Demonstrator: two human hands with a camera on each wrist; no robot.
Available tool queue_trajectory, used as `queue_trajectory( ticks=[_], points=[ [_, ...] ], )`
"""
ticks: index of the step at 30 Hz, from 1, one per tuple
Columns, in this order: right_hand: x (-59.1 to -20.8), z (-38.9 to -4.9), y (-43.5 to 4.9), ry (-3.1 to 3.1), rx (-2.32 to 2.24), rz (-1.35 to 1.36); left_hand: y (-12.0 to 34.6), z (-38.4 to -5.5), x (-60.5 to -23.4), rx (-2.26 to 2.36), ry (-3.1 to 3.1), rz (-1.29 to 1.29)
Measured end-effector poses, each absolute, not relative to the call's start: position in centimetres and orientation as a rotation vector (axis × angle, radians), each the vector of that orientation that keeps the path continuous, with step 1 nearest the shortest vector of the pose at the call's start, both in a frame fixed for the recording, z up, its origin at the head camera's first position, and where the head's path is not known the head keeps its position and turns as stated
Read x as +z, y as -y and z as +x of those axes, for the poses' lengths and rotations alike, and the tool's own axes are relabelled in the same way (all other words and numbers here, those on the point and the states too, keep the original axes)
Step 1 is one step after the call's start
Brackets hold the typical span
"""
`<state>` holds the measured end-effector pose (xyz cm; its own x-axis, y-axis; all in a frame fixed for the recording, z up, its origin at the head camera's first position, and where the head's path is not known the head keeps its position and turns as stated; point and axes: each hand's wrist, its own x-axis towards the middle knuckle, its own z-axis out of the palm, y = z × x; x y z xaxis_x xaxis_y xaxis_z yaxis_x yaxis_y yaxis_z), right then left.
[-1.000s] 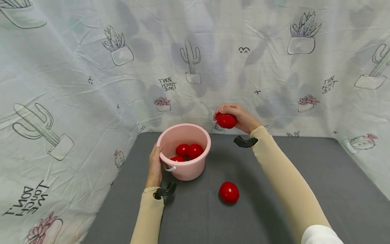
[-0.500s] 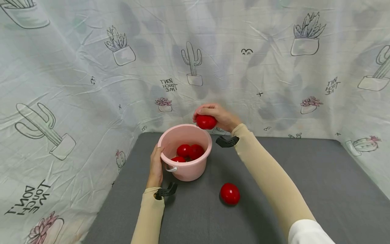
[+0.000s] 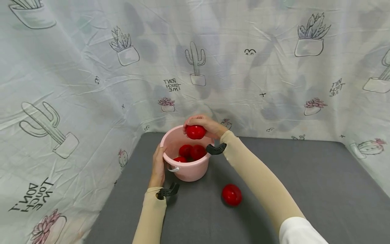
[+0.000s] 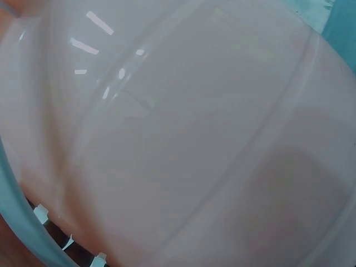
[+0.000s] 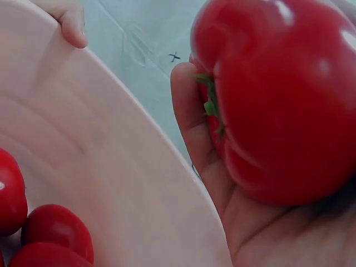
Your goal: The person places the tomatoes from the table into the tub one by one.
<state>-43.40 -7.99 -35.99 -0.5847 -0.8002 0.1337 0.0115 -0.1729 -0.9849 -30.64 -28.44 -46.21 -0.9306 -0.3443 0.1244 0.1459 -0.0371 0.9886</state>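
Observation:
A pink bucket [image 3: 192,173] stands on the dark grey table, its white handle hanging down at the front. My left hand [image 3: 157,166] grips its rim from the left side; the bucket's smooth wall [image 4: 183,128] fills most of the left wrist view. My right hand [image 3: 208,126] holds a red tomato [image 3: 196,132] over the bucket's opening, towards the back. In the right wrist view that tomato [image 5: 289,105] shows a green stem, with fingers curled round its far side. Several red tomatoes [image 3: 198,152] lie inside the bucket.
One more red tomato [image 3: 232,195] rests on the grey table [image 3: 195,217], in front and to the right of the bucket. White cloth [image 3: 237,84] printed with cacti hangs behind and along the left side of the table.
My right hand has carried the tomato leftwards and a little down, from right of the bucket to over its opening. The left hand keeps its grip on the rim.

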Motion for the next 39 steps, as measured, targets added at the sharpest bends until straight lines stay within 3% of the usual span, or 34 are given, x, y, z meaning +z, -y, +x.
queue_trajectory(
  ticks=[12, 21, 39],
  points=[
    [-37.5, -43.7, 9.1, -1.544, -1.820, -0.867, 28.0, -30.5, -46.7, -2.046, 1.924, 0.196],
    [-37.7, -42.6, 10.2, -1.563, -1.691, -0.642, 28.2, -30.5, -46.6, -2.047, 1.918, 0.185],
    [-38.0, -43.1, 11.2, -2.095, -1.181, -0.949, 28.8, -30.8, -46.5, -2.044, 1.932, 0.190]
  ],
)
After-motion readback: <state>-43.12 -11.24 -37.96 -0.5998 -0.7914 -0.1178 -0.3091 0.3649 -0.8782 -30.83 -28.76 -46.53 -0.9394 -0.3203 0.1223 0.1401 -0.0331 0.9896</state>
